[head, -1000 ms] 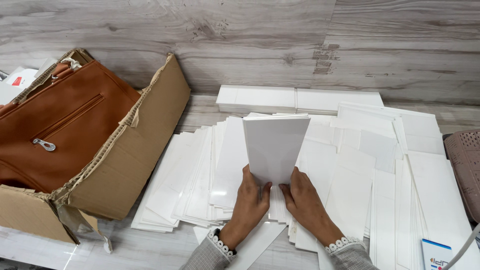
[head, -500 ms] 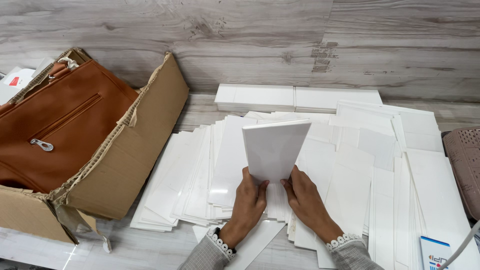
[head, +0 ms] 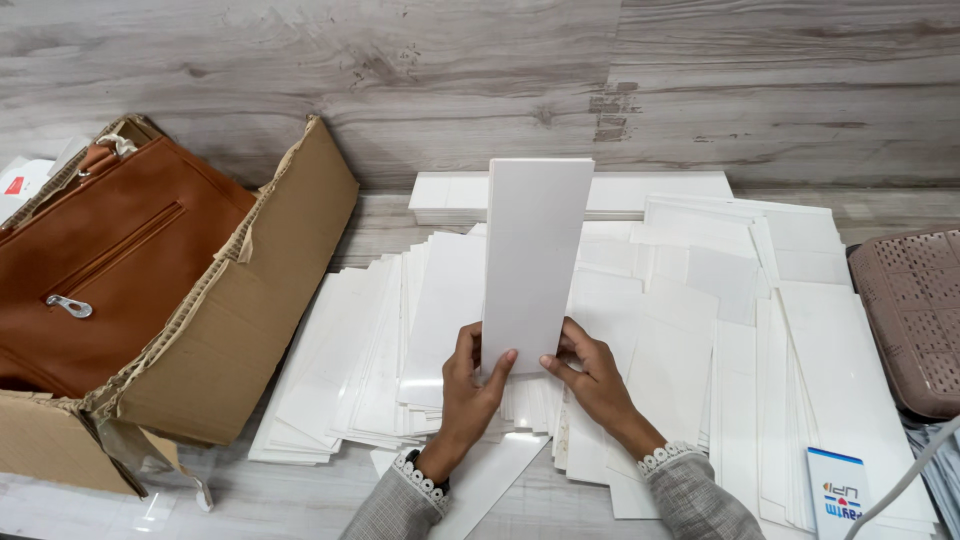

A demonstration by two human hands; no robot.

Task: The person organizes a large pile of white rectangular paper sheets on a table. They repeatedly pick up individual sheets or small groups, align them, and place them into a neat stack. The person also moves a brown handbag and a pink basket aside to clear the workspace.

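Note:
I hold a tall white flat carton blank [head: 533, 260] upright in front of me, above a spread of white flat blanks [head: 700, 340] lying on the table. My left hand [head: 470, 385] grips its lower left edge, thumb on the front. My right hand [head: 590, 375] pinches its lower right corner. Both wrists show grey sleeves with white lace cuffs.
A torn cardboard box [head: 230, 320] at the left holds a brown leather bag [head: 100, 270]. Folded white boxes [head: 610, 195] lie along the wooden wall. A brown perforated seat [head: 915, 320] is at the right edge. A small blue-and-white card [head: 838, 495] lies at the lower right.
The white blank was shorter and wider in my hands before. Now it stands taller and narrower, lifted higher, with both hands raised a little.

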